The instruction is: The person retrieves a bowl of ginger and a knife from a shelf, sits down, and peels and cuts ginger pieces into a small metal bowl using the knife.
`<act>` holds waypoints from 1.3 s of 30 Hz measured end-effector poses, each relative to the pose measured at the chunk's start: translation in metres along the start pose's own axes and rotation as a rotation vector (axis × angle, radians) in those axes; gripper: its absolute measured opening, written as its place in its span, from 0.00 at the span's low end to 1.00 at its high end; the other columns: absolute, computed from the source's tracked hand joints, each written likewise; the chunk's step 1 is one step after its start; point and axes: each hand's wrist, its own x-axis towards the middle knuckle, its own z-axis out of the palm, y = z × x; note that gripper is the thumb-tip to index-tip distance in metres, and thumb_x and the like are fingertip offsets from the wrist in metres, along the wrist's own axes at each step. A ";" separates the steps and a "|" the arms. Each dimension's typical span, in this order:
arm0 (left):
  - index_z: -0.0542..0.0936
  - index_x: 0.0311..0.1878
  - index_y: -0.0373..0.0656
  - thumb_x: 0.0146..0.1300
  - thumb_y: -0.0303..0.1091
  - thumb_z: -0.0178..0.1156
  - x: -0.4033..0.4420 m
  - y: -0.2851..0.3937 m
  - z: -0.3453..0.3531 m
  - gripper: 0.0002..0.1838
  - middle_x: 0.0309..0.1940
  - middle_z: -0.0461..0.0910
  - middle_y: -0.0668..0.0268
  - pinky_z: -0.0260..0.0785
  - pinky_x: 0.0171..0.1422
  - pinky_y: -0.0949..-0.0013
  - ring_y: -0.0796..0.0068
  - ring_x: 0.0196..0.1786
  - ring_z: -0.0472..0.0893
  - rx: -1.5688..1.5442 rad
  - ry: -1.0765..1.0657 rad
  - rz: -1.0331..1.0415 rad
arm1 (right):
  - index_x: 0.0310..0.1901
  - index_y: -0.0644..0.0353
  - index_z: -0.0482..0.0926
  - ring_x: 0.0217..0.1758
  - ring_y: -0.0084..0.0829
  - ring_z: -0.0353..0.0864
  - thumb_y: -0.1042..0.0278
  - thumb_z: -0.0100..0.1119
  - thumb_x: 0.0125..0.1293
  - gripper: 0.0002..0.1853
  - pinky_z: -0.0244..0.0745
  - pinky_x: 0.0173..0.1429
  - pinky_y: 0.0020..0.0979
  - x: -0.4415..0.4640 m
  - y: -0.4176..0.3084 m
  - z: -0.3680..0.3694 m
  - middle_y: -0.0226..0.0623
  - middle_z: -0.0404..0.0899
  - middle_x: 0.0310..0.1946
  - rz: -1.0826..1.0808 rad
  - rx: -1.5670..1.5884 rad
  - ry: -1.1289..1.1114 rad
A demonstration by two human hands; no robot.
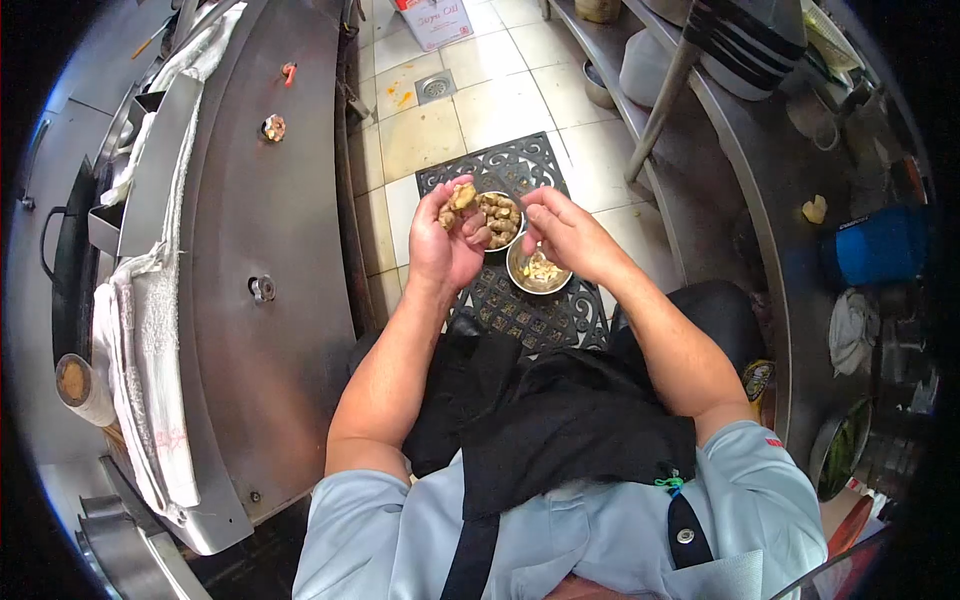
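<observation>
My left hand point(447, 250) is closed around a knobbly piece of ginger root point(462, 196), which shows between the thumb and fingers. Just beyond it, a round metal bowl point(519, 208) holds several more pieces of ginger point(498, 218). My right hand point(566, 228) hovers over a second metal bowl point(512, 274), with its fingers curled together. Whatever those fingers hold, if anything, is hidden. Pale scraps point(540, 272) lie inside that nearer bowl. Both bowls are low down, above a black patterned mat point(490, 310).
To the left runs a steel counter front with knobs point(262, 289) and folded white towels point(150, 370) along its top. On the right are steel shelves point(720, 180) with a blue container point(878, 246). A floor drain point(435, 87) and a carton point(437, 22) are ahead on the tiles.
</observation>
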 end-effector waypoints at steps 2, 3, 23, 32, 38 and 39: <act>0.79 0.51 0.42 0.80 0.47 0.44 0.001 -0.006 0.001 0.19 0.29 0.73 0.69 0.59 0.33 0.68 0.74 0.28 0.64 -0.006 0.043 0.031 | 0.56 0.55 0.76 0.22 0.19 0.72 0.59 0.45 0.84 0.13 0.68 0.27 0.27 -0.004 -0.008 0.014 0.27 0.83 0.29 -0.077 -0.153 0.005; 0.78 0.47 0.43 0.82 0.49 0.40 0.003 -0.005 -0.002 0.22 0.34 0.79 0.64 0.69 0.41 0.62 0.67 0.32 0.72 -0.070 -0.110 0.013 | 0.56 0.56 0.76 0.22 0.19 0.73 0.59 0.45 0.83 0.13 0.68 0.27 0.28 -0.008 -0.014 0.021 0.28 0.84 0.29 -0.100 -0.232 -0.001; 0.75 0.57 0.41 0.85 0.47 0.36 0.001 -0.019 0.002 0.22 0.50 0.84 0.53 0.73 0.62 0.56 0.59 0.52 0.82 0.202 -0.051 0.199 | 0.57 0.59 0.75 0.35 0.30 0.87 0.54 0.52 0.80 0.17 0.78 0.43 0.34 -0.007 -0.003 0.040 0.36 0.86 0.32 -0.174 -0.174 0.170; 0.75 0.57 0.42 0.85 0.43 0.41 -0.007 -0.055 0.029 0.18 0.60 0.79 0.59 0.70 0.59 0.64 0.68 0.55 0.80 0.404 -0.118 0.088 | 0.59 0.66 0.71 0.46 0.24 0.83 0.54 0.60 0.78 0.23 0.79 0.50 0.30 0.006 0.009 0.022 0.37 0.84 0.44 -0.042 0.175 0.200; 0.69 0.60 0.43 0.75 0.39 0.63 -0.018 -0.037 0.033 0.19 0.43 0.78 0.68 0.68 0.45 0.74 0.81 0.43 0.76 0.967 -0.118 0.179 | 0.57 0.64 0.69 0.43 0.23 0.82 0.56 0.58 0.79 0.19 0.78 0.46 0.28 0.008 0.003 0.008 0.35 0.82 0.42 -0.124 0.103 0.282; 0.69 0.59 0.43 0.75 0.38 0.62 -0.020 -0.035 0.035 0.17 0.41 0.78 0.69 0.68 0.43 0.75 0.82 0.40 0.76 0.976 -0.124 0.137 | 0.56 0.63 0.69 0.42 0.22 0.81 0.56 0.57 0.79 0.18 0.77 0.44 0.27 0.008 0.001 0.008 0.34 0.81 0.41 -0.125 0.145 0.258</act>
